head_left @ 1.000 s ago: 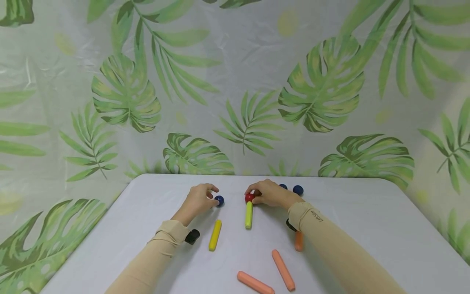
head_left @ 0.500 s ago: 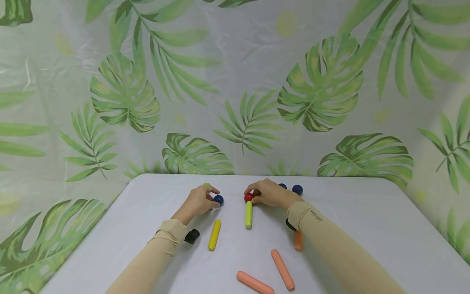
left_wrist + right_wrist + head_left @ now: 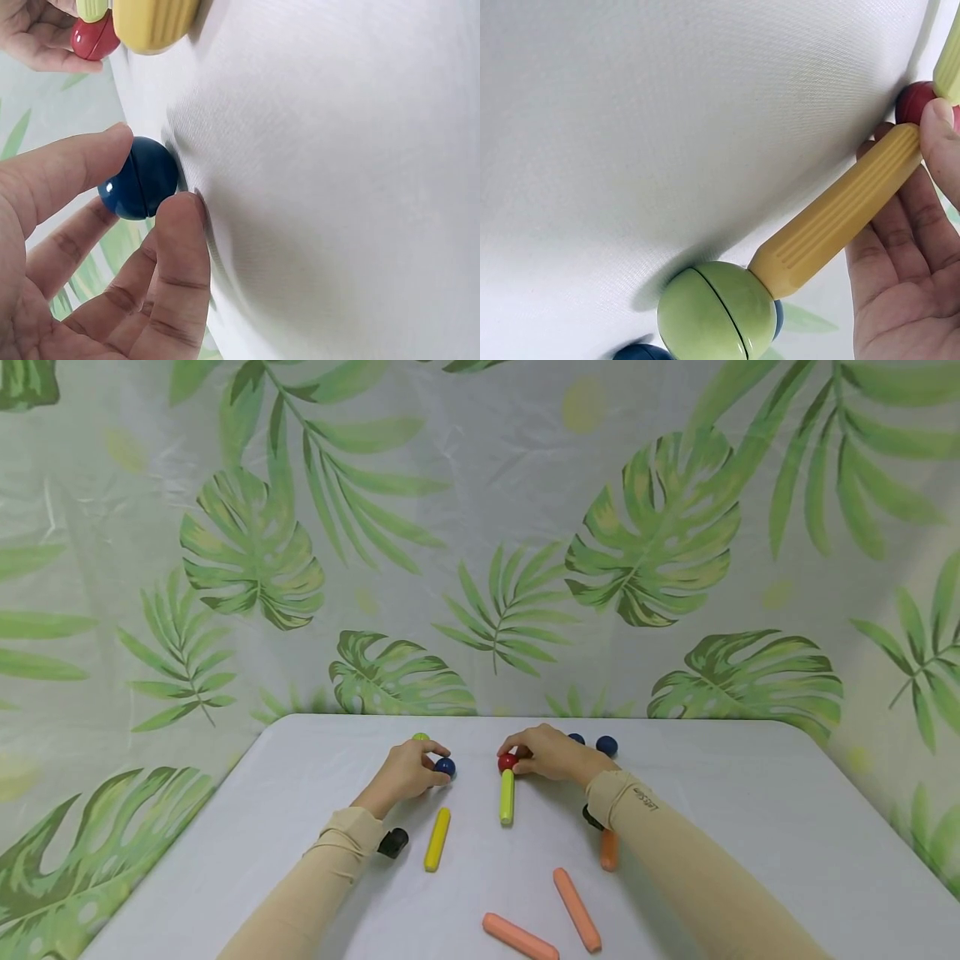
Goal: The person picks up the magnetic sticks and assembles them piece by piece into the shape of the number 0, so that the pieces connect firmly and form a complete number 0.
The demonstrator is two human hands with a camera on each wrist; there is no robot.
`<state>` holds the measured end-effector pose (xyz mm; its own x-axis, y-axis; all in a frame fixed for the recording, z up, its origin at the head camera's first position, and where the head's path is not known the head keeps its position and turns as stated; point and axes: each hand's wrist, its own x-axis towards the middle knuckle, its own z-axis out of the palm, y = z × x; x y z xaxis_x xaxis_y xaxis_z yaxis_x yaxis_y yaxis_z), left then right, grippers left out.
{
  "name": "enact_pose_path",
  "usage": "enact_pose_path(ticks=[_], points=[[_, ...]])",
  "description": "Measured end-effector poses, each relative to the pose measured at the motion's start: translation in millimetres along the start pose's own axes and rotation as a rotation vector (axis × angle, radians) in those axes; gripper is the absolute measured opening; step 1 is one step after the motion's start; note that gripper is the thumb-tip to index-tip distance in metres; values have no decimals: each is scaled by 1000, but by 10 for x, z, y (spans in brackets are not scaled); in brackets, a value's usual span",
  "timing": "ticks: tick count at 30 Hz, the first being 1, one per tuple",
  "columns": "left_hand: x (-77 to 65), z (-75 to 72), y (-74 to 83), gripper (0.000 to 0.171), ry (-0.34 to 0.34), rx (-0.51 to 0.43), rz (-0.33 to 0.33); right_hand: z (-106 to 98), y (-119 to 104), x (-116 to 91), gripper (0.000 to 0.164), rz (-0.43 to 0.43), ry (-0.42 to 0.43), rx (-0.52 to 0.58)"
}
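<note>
My left hand [image 3: 405,772] pinches a glossy blue ball [image 3: 141,178] between its fingertips, close over the white cloth. In the head view this hand is left of centre, near the table's back edge. Across from it, my right hand [image 3: 551,753] holds a red ball [image 3: 507,763] with thumb and fingers. A lime-green stick [image 3: 507,797] meets the red ball and points toward the front. In the right wrist view a ribbed yellow-orange stick [image 3: 840,214] runs from beside the thumb to a green ball [image 3: 716,311]; the right hand hides both from the head camera.
A yellow stick [image 3: 437,840] lies between the forearms. Nearer the front are two salmon sticks [image 3: 577,910], and an orange stick [image 3: 610,850] shows beside the right sleeve. Blue balls [image 3: 607,746] sit behind the right wrist. Something lime-green [image 3: 422,737] peeks out behind the left hand.
The left thumb and fingers have come in around the blue ball and now pinch it. A lime-green thing has come into view behind that hand. The right hand stays on the red ball.
</note>
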<state>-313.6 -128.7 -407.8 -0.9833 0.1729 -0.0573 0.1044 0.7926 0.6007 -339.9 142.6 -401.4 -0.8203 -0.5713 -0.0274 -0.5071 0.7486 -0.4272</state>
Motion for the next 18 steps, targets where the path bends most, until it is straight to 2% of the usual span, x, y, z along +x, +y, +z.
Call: enact_pose_path(ticks=[18], points=[[18, 43, 9, 36, 14, -15, 5, -10, -1, 1, 29, 6, -4, 7]])
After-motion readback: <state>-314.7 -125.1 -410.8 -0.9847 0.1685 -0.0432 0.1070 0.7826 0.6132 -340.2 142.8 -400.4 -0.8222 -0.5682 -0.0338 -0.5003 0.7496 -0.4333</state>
